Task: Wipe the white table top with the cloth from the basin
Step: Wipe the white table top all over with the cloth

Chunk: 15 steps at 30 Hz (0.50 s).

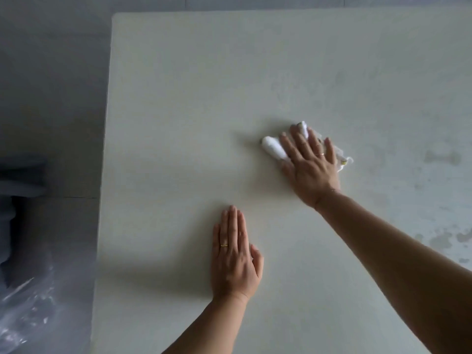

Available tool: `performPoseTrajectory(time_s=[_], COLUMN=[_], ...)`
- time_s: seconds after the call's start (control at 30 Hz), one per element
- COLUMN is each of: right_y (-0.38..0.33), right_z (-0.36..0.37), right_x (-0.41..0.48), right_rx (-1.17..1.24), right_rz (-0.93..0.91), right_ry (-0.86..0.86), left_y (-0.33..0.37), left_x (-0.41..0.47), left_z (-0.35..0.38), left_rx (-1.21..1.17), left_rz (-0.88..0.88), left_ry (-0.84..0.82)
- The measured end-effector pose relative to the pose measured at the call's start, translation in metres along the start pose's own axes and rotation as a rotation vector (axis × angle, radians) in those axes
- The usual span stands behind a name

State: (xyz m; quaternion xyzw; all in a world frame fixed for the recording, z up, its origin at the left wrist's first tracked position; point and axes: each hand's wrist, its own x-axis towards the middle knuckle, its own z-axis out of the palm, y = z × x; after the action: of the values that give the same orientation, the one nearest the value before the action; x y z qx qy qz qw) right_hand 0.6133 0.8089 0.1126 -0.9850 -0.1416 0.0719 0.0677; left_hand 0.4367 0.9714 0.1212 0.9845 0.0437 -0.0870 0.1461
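The white table top (178,98) fills most of the head view. A bunched white cloth (273,147) lies near the table's middle, and my right hand (310,166) presses flat on it with straight, spread fingers. Parts of the cloth stick out to the left of and beyond the fingers. My left hand (233,254) rests flat on the bare table nearer to me, fingers straight and together, holding nothing. Damp streaks and patches (441,159) mark the table's right side. The basin is out of view.
The table's left edge (102,175) runs down the frame, with grey floor (51,85) beyond it. A dark object (23,200) and crumpled clear plastic (28,310) lie on the floor at the lower left.
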Motion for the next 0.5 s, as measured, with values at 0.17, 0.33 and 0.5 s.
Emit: performPoseTrajectory(time_s=[0.17, 0.33, 0.5], right_y=[-0.021, -0.09, 0.0], right_z=[-0.002, 0.012, -0.004], right_x=[0.033, 0.009, 0.03], right_rx=[0.164, 0.124, 0.032], right_rz=[0.623, 0.133, -0.083], right_ry=[0.061, 0.015, -0.006], left_y=[-0.001, -0.002, -0.002], left_x=[-0.001, -0.002, -0.001], left_z=[0.003, 0.004, 0.001], left_rx=[0.014, 0.016, -0.011], left_rz=[0.008, -0.006, 0.012], left_ry=[0.003, -0.001, 0.004])
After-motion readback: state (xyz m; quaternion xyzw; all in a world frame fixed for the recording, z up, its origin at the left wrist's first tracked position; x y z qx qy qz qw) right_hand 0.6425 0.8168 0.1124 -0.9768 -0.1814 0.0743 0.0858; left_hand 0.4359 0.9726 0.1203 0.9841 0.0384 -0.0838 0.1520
